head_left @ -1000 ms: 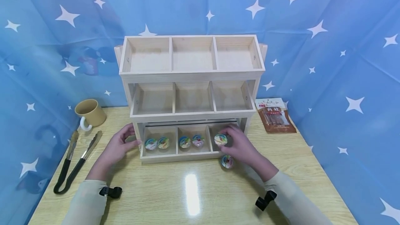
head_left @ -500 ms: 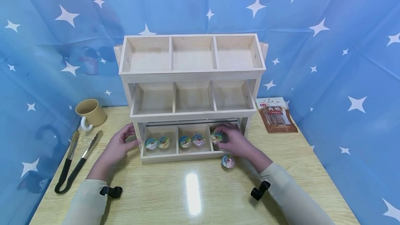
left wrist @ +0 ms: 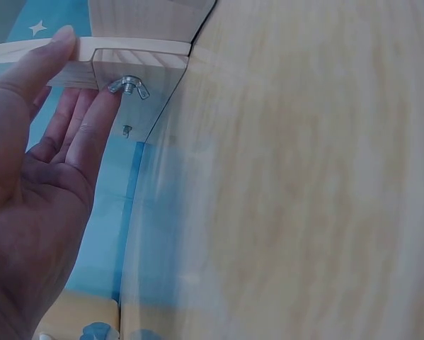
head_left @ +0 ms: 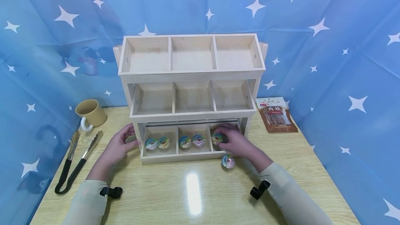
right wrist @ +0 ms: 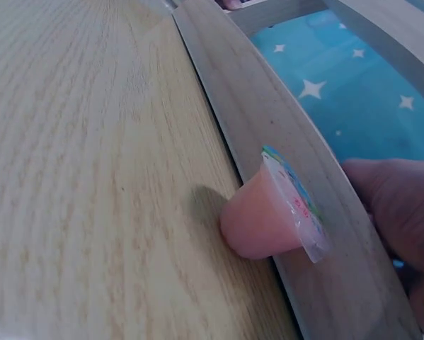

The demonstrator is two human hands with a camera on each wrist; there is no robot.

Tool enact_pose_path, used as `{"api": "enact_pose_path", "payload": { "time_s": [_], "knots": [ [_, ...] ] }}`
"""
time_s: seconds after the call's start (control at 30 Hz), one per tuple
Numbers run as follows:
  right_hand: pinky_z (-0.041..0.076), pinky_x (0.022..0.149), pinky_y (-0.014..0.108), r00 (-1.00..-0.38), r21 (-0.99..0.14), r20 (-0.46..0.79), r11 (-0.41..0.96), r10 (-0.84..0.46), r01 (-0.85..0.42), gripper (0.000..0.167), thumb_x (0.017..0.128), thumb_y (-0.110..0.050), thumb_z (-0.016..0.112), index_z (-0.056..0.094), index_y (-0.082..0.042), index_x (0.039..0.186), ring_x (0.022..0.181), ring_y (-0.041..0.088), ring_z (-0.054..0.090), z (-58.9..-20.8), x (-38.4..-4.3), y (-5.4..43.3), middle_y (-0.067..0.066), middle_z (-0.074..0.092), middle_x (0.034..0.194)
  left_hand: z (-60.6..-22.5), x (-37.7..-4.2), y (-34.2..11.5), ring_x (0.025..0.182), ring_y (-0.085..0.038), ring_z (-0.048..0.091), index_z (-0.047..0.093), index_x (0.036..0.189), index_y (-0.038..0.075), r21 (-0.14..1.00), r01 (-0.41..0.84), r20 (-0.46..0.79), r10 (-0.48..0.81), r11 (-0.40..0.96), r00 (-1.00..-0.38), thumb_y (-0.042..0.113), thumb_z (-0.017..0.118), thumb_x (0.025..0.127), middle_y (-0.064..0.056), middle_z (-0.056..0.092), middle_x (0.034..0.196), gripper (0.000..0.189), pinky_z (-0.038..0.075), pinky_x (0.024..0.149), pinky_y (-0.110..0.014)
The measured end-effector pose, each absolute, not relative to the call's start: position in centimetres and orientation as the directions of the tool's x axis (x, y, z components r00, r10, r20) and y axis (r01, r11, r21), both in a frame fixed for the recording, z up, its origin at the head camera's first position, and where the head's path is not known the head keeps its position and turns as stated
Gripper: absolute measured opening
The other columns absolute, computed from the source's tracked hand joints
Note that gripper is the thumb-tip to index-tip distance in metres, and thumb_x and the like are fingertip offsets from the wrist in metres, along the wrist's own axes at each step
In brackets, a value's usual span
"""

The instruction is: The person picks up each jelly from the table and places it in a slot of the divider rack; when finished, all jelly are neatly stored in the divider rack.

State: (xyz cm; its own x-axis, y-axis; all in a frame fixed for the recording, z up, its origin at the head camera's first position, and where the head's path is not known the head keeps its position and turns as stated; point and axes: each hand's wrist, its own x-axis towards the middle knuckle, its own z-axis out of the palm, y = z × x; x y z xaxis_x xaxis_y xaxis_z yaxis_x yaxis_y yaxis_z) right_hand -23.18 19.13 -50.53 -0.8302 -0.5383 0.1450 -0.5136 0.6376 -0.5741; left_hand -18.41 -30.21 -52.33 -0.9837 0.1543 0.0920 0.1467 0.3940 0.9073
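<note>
A three-tier wooden rack (head_left: 192,77) stands on the table, each tier split into three compartments. My left hand (head_left: 120,145) grips the left end of its bottom tray (head_left: 181,157), thumb on one side and fingers on the other, beside a wing nut (left wrist: 129,86). My right hand (head_left: 235,141) reaches into the bottom right compartment and holds a small jelly cup (head_left: 217,138) between thumb and fingers. Two jelly cups (head_left: 164,142) lie in the left compartment and two more jelly cups (head_left: 198,140) in the middle one. A pink jelly cup (right wrist: 258,219) lies on its side against the tray's front.
Black-handled tongs (head_left: 78,164) and a tan mug (head_left: 90,112) with a white handle are on the left of the table (head_left: 156,190). A brown snack packet (head_left: 277,119) lies on the right. A blue star-patterned cloth (head_left: 312,61) hangs behind and beside the table.
My right hand has moved a little left and lowered the jelly cup into the bottom right compartment. My left hand keeps its place on the rack.
</note>
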Motion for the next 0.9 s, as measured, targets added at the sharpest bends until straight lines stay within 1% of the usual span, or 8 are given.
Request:
{"api": "enact_pose_path", "payload": {
  "time_s": [0.07,0.13,0.3,0.4,0.7,0.8,0.9],
  "knots": [
    [0.049,0.114,0.058,-0.825,-0.571,0.132,0.638,-0.550,-0.517,0.037,0.092,-0.019,0.090,0.076,-0.012,0.126,0.133,0.036,0.060,-50.56,-23.28,19.10,0.009,0.069,0.139,-52.34,-18.39,-30.22,0.129,-0.021,0.060,0.049,0.164,0.007,0.906,0.147,0.093,0.153,0.397,-0.984,0.010,0.082,0.102,-0.021,0.068,0.139,0.070,0.034,0.121,-0.070],
    [0.047,0.116,0.059,-0.820,-0.564,0.126,0.640,-0.559,-0.522,0.037,0.093,-0.020,0.089,0.076,-0.012,0.127,0.136,0.037,0.059,-50.59,-23.35,19.13,0.009,0.069,0.141,-52.37,-18.40,-30.21,0.130,-0.022,0.060,0.049,0.164,0.007,0.906,0.146,0.091,0.153,0.397,-0.984,0.010,0.081,0.102,-0.021,0.068,0.139,0.069,0.035,0.121,-0.070],
    [0.048,0.115,0.060,-0.818,-0.567,0.121,0.637,-0.563,-0.522,0.038,0.092,-0.018,0.090,0.076,-0.011,0.127,0.136,0.039,0.060,-50.42,-23.36,19.19,0.012,0.069,0.141,-52.36,-18.42,-30.18,0.133,-0.032,0.059,0.049,0.164,0.008,0.909,0.144,0.089,0.156,0.391,-0.984,0.011,0.081,0.103,-0.021,0.068,0.140,0.069,0.036,0.121,-0.070],
    [0.049,0.115,0.059,-0.822,-0.575,0.110,0.639,-0.559,-0.512,0.039,0.092,-0.016,0.090,0.076,-0.010,0.128,0.136,0.039,0.060,-50.38,-23.36,19.19,0.012,0.069,0.141,-52.28,-18.39,-30.17,0.134,-0.035,0.058,0.049,0.164,0.008,0.910,0.145,0.089,0.158,0.389,-0.983,0.011,0.081,0.103,-0.020,0.068,0.140,0.069,0.036,0.121,-0.070],
    [0.048,0.115,0.058,-0.834,-0.588,0.092,0.646,-0.545,-0.487,0.040,0.092,-0.016,0.090,0.076,-0.011,0.129,0.136,0.039,0.059,-50.32,-23.29,19.23,0.013,0.068,0.141,-52.26,-18.41,-30.16,0.134,-0.035,0.059,0.049,0.164,0.008,0.910,0.147,0.090,0.160,0.387,-0.983,0.010,0.081,0.103,-0.020,0.069,0.139,0.069,0.037,0.120,-0.068],
    [0.047,0.116,0.061,-0.840,-0.589,0.091,0.651,-0.535,-0.478,0.041,0.092,-0.018,0.091,0.076,-0.012,0.130,0.137,0.041,0.058,-50.21,-23.17,19.28,0.014,0.067,0.143,-52.29,-18.43,-30.17,0.134,-0.035,0.059,0.049,0.164,0.008,0.912,0.144,0.088,0.160,0.385,-0.983,0.010,0.081,0.103,-0.020,0.069,0.139,0.069,0.037,0.120,-0.068],
    [0.044,0.118,0.063,-0.845,-0.591,0.112,0.649,-0.523,-0.480,0.043,0.090,-0.018,0.092,0.077,-0.012,0.130,0.139,0.044,0.054,-50.00,-22.98,19.36,0.014,0.066,0.144,-52.31,-18.42,-30.21,0.133,-0.031,0.059,0.049,0.164,0.008,0.912,0.140,0.086,0.156,0.385,-0.984,0.010,0.081,0.103,-0.021,0.068,0.139,0.069,0.037,0.121,-0.069]
  ]
}}
